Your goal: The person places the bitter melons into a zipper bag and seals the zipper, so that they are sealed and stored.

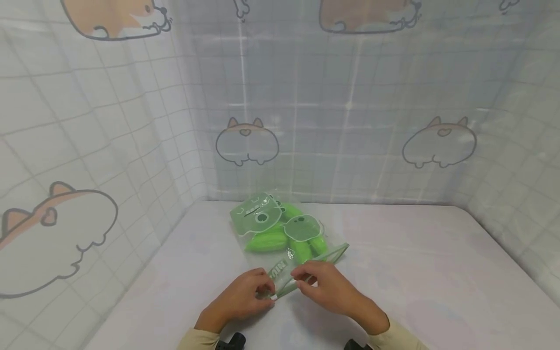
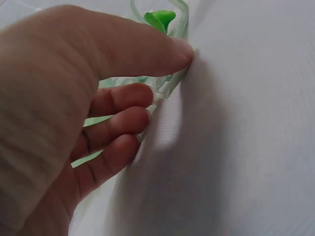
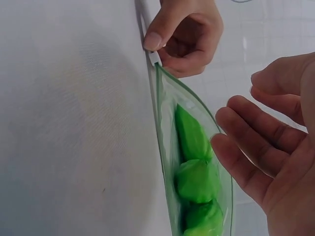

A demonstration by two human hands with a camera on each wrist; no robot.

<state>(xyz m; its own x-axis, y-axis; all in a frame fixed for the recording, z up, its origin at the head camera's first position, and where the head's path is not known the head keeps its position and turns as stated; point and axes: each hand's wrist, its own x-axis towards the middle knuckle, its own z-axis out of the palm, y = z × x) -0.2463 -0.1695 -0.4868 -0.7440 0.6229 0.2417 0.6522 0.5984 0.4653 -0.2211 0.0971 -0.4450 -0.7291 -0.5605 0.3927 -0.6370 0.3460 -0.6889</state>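
A clear zip bag [image 1: 249, 214] with a green cartoon print lies on the white table, its mouth toward the person. Several bright green pieces [image 1: 268, 240] sit inside; they look soft or wrapped, and their kind is unclear. At the near left end of the mouth, my left hand [image 1: 245, 296] pinches the bag's corner by the white zip slider [image 3: 154, 57]. My right hand [image 3: 275, 147] is beside the open mouth, fingers apart and loosely bent, fingertips at or near its green rim [image 3: 194, 96]. Whether they touch it cannot be told.
The white table [image 1: 415, 272] extends to both sides of the bag. Behind it hangs a gridded sheet [image 1: 341, 146] printed with cartoon dogs, and similar sheets stand left and right. Dark wrist cameras [image 1: 236, 341] show at the bottom edge.
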